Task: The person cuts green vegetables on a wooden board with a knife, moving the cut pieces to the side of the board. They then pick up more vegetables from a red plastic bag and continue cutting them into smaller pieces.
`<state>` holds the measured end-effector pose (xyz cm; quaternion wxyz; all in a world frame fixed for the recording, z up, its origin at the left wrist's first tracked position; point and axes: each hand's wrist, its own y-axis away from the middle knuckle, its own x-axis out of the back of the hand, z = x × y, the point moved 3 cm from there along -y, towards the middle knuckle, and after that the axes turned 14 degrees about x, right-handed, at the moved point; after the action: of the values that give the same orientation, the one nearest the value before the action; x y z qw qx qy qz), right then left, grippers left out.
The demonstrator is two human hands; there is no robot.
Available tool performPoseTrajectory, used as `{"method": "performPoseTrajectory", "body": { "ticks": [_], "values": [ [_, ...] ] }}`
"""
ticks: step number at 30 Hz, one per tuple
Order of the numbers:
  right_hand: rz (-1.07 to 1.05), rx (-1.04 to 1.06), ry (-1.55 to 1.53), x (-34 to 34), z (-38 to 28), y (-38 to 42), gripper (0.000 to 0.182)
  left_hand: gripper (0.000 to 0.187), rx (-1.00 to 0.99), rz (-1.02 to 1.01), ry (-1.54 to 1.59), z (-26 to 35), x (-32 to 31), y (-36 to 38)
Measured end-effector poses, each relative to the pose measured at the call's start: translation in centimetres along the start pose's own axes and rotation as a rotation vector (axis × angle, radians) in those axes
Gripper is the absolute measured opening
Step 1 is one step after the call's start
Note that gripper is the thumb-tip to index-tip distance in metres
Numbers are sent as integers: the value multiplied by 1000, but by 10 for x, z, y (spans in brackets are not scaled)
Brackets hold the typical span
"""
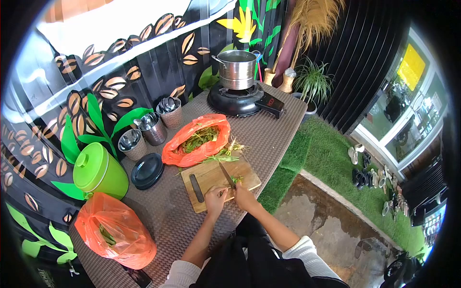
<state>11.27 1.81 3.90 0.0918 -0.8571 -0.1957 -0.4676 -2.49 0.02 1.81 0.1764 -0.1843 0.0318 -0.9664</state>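
My right hand (245, 198) is closed around the handle of a knife (225, 171), whose blade points away over the wooden cutting board (207, 175). Beside it, my left hand (214, 198) is closed with the fingers bent in; what they pinch is too small to make out. A few bits of chopped greens (236, 179) lie on the board near the blade. Just beyond the board, an open orange plastic bag (180, 156) holds green leafy stems (200, 139). Loose leaves and pale roots (232, 150) spill between bag and board.
A steel pot (237, 74) stands on a black portable stove (235, 101) at the table's far end. Along the wall are cutlery cups (152, 128), dark stacked plates (147, 171) and a green lidded bucket (100, 170). Another orange bag (117, 230) and a phone (138, 277) lie at left.
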Motion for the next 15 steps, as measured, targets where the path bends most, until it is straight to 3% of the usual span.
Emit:
{"method": "performPoseTrajectory", "body": {
  "ticks": [5, 15],
  "values": [
    [-34, -95, 10, -6, -16, 14, 27, 13, 12, 44, -55, -12, -4, -1],
    [15, 18, 52, 4, -15, 9, 20, 15, 22, 31, -37, -2, -1, 0]
  ]
}}
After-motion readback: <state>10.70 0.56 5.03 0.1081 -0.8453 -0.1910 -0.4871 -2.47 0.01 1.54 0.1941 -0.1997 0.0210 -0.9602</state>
